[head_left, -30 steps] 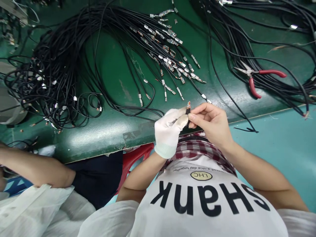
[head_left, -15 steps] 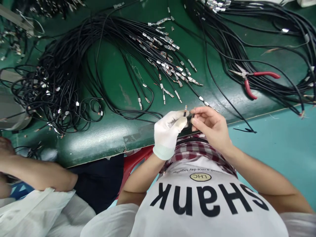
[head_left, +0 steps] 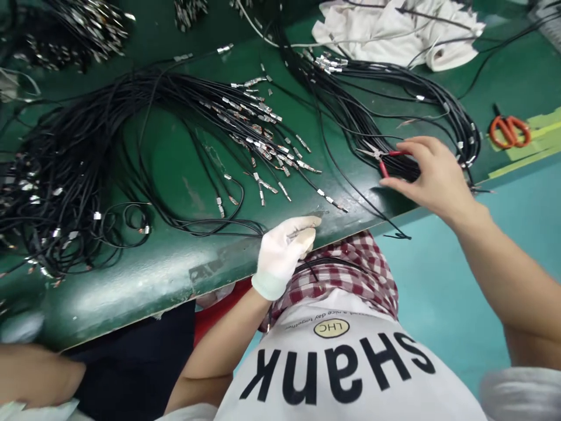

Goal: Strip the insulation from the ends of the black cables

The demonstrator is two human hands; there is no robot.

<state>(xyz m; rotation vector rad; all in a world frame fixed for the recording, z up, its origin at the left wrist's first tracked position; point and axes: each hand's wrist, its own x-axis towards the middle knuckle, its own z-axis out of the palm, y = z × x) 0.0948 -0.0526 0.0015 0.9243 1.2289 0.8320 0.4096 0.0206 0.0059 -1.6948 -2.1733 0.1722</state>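
My left hand, in a white glove, is pinched shut on a thin black wire just off the near edge of the green table. The wire's end pokes out past the fingertips, blurred. My bare right hand is stretched out to the right over the red-handled pliers, which lie on a bundle of black wires. Forefinger and thumb are apart on either side of the red handles. The pliers' metal jaws point left.
Many black wires with metal terminals fan across the table's middle, and a tangled pile lies at the left. Orange scissors sit at the far right, a white cloth at the back. Another person's arm shows at the bottom left.
My right hand let go of the wire end it pinched together with the left and moved right to the pliers. The view shifted right and further up the table.
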